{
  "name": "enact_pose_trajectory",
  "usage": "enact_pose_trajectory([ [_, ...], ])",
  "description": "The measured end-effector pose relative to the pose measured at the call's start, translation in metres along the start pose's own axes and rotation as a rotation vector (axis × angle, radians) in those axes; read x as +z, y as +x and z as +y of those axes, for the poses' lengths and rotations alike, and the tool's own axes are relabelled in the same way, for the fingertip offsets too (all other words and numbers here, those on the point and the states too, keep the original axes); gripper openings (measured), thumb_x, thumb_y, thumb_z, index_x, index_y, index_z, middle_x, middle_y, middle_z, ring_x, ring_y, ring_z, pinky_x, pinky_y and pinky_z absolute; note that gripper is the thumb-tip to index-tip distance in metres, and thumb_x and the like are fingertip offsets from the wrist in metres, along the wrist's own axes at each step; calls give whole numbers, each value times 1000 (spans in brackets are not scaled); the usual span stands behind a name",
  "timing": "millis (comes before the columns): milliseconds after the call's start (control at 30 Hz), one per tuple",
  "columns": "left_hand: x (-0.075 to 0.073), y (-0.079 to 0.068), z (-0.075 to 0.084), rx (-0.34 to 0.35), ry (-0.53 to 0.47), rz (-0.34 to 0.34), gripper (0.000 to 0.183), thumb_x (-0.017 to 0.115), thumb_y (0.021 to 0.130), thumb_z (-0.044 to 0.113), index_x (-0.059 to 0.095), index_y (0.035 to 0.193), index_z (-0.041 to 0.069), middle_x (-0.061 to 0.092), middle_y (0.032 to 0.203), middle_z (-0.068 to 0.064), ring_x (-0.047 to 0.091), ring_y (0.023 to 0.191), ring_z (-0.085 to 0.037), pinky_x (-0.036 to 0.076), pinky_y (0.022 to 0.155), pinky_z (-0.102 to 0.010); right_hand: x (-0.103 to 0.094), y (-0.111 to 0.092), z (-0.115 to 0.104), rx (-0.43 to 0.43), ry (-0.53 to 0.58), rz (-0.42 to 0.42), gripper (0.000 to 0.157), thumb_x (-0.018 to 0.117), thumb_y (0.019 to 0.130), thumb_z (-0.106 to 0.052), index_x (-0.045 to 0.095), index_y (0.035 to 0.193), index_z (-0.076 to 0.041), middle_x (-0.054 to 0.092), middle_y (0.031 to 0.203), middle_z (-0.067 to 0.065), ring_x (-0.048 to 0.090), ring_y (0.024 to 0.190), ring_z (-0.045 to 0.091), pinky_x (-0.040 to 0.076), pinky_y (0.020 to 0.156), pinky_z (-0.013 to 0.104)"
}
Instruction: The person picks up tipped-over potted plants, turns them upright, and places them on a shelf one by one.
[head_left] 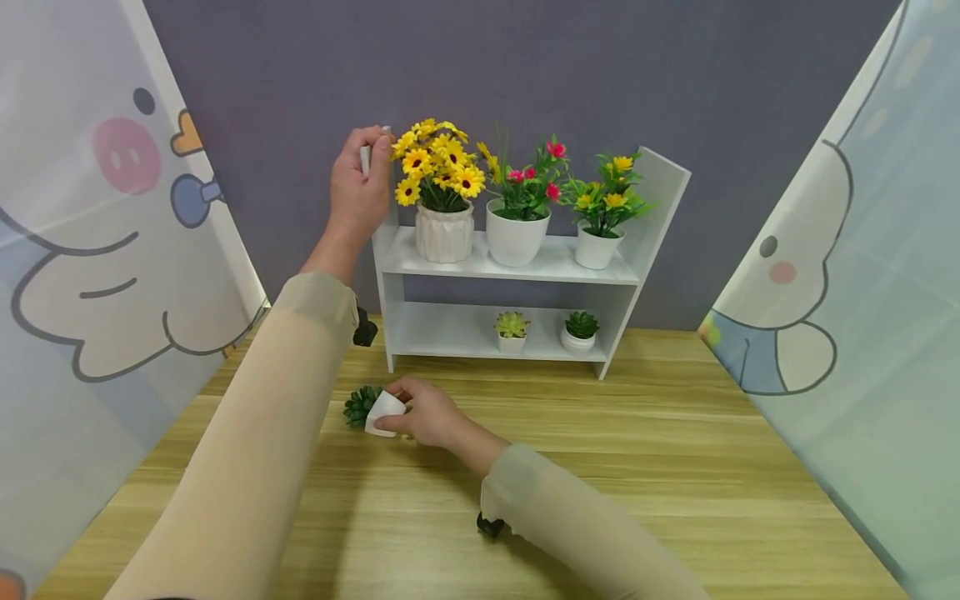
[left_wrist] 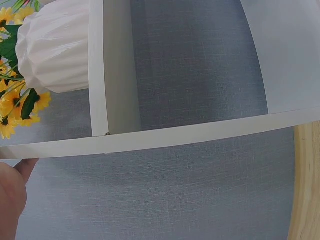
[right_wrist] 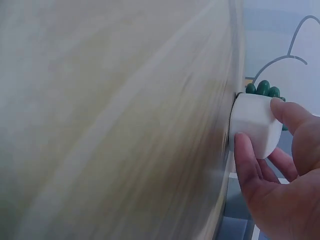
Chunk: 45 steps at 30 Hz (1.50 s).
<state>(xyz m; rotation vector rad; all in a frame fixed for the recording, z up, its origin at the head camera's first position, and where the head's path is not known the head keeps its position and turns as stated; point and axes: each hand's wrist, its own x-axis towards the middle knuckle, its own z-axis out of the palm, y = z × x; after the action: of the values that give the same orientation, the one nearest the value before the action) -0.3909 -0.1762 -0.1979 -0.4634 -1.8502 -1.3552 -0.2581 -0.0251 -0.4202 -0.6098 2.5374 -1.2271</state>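
My left hand [head_left: 362, 179] grips the upper end of the left side panel of a white two-tier shelf [head_left: 517, 271]. In the left wrist view, a thumb and part of the left hand [left_wrist: 11, 195] show against that panel's edge. Down on the table, a dark green succulent [head_left: 362, 406] in a small white pot [head_left: 386, 415] lies tipped on its side, leaves pointing left. My right hand [head_left: 431, 414] pinches this pot between thumb and fingers. The right wrist view shows the white pot [right_wrist: 256, 125] against the table surface, its leaves partly hidden behind it.
On the upper tier stand a pot of yellow sunflowers [head_left: 444, 233], a pink-flowered plant [head_left: 517, 237] and a yellow-flowered plant [head_left: 597, 246]. Two small succulents, a light green one [head_left: 512, 327] and a dark one [head_left: 579, 329], sit below. Cartoon-printed curtains [head_left: 787, 275] flank the wooden table [head_left: 675, 467].
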Motion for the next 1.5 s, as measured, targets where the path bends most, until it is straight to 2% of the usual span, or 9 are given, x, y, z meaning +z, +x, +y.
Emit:
enact_pose_trajectory([
  [233,1,0,1,-2,2,-4,33,52,117,31,61,127,1,65,124,-3,46,84,-7,41,82,-24,-5,-5,6,-32,-15,16,53,90,94,-33,69,139,-15,74,128,3,66,96,7,56,78,24],
  [500,1,1,0,-3,7,-5,33,52,117,28,60,130,-2,65,131,-9,49,91,-7,44,85,-23,-12,-11,12,-28,132,-29,51,89,94,-20,67,139,-12,72,129,7,73,77,10,62,67,27],
  [600,1,1,-1,1,4,-3,33,53,117,28,60,129,-2,66,132,-9,51,95,-7,45,87,-23,-14,-14,15,-29,129,-23,51,89,94,-19,67,139,-12,72,129,7,72,81,10,61,68,26],
  [700,1,1,-1,7,-8,1,31,54,117,28,62,127,0,66,126,-6,51,91,-7,44,84,-23,-17,-16,19,-40,117,-17,52,89,93,-17,66,139,-10,73,130,9,74,91,12,61,74,25],
  [833,1,0,-1,10,-18,2,29,54,117,29,62,124,2,61,111,5,46,83,-8,41,81,-25,-21,-18,24,-49,102,-23,52,88,93,-14,64,139,-8,73,132,11,75,105,19,63,87,28],
  [967,0,0,-1,6,-10,0,31,53,117,32,63,124,4,56,107,13,46,83,-8,41,81,-25,-24,-19,29,-37,89,-41,54,87,95,-16,61,142,-8,71,136,11,74,114,23,63,97,34],
  [1167,-1,0,-1,3,14,-6,31,52,117,33,63,125,5,53,103,14,44,81,-8,40,80,-26,-27,-20,34,-30,80,-63,55,86,96,-17,58,143,-8,70,139,12,73,119,27,62,102,40],
  [1300,-1,1,-1,-1,21,-8,31,52,117,34,63,126,6,56,108,14,46,83,-7,42,82,-24,-28,-20,35,-33,84,-67,57,85,96,-17,57,145,-7,70,141,15,73,121,29,61,104,43],
  [1500,-1,1,-1,4,8,-6,37,53,117,32,61,130,-2,58,110,10,46,84,-8,42,82,-25,-29,-19,38,-39,99,-72,56,86,96,-15,58,143,-6,71,139,15,74,117,28,62,102,41],
])
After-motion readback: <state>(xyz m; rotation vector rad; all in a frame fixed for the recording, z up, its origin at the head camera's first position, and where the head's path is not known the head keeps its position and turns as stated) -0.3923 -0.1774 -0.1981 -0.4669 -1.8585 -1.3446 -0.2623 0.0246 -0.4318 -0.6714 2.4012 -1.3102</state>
